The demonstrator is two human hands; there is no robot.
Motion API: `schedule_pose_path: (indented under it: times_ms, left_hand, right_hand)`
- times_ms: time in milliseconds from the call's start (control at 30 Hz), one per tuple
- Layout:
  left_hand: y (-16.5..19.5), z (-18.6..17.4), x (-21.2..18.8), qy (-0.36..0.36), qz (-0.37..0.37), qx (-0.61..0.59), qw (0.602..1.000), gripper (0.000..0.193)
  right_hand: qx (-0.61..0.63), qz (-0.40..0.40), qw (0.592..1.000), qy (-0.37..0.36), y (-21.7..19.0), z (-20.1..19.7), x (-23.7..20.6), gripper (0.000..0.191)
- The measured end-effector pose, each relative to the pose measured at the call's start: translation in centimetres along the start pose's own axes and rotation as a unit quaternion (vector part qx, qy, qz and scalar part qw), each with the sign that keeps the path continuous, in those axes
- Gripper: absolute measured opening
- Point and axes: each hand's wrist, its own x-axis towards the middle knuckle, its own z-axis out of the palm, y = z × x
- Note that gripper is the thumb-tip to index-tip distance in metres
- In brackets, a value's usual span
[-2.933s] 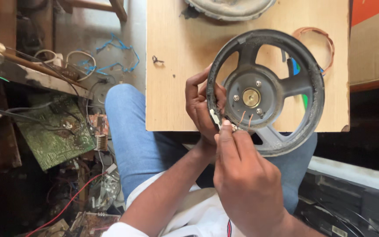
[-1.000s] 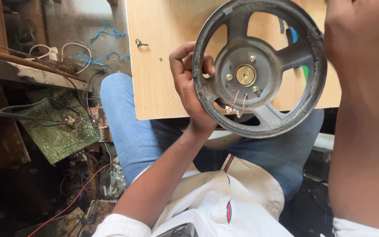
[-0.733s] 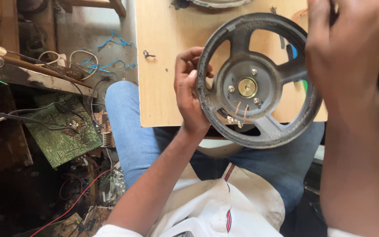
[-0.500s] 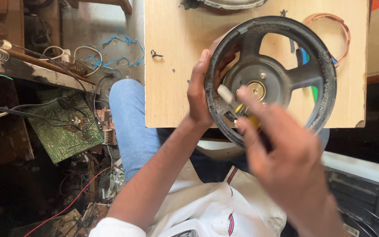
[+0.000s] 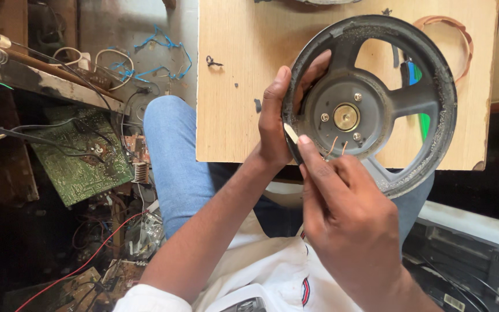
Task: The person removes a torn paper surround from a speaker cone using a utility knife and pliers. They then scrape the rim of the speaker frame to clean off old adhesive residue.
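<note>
Up close, the left hand (image 5: 275, 124) is clamped on the rim of a dark speaker frame (image 5: 371, 104), held over a wooden board (image 5: 244, 81). Just below it, the right hand (image 5: 347, 219) pinches a small pale tool (image 5: 291, 133) near two copper wires (image 5: 337, 145).

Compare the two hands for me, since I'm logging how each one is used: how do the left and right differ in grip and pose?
The left hand wraps the rim of the grey speaker frame, thumb on its face; the right hand does not grip the rim. The right pinches a small pale tool, while the left holds no tool. The left lies further up the picture, the right nearer the camera. Both are bare and meet at the frame's lower left edge, by its thin copper wires.
</note>
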Motion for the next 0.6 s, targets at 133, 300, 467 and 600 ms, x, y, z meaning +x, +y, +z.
schedule_pose_path:
  times_ms: [133, 300, 467, 600]
  left_hand:
    - [-0.2, 0.3, -0.1, -0.018, 0.025, -0.016, 0.999, 0.071]
    - [0.1, 1.1, -0.8, 0.013, 0.048, 0.022, 0.999, 0.067]
    - [-0.1, 1.6, -0.9, 0.008, 0.061, 0.02, 0.998, 0.069]
    - [-0.1, 1.3, -1.0, 0.008, 0.035, -0.012, 0.999, 0.07]
  right_hand:
    - [-0.041, -0.024, 0.999, 0.001, 0.5, 0.9, 1.4, 0.051]
    - [-0.039, -0.028, 0.998, -0.039, 0.4, -0.2, 1.7, 0.051]
    - [-0.104, 0.0, 0.99, -0.092, -2.1, -1.8, 0.6, 0.055]
    - [-0.111, -0.016, 0.991, -0.066, -1.8, -0.4, 3.3, 0.056]
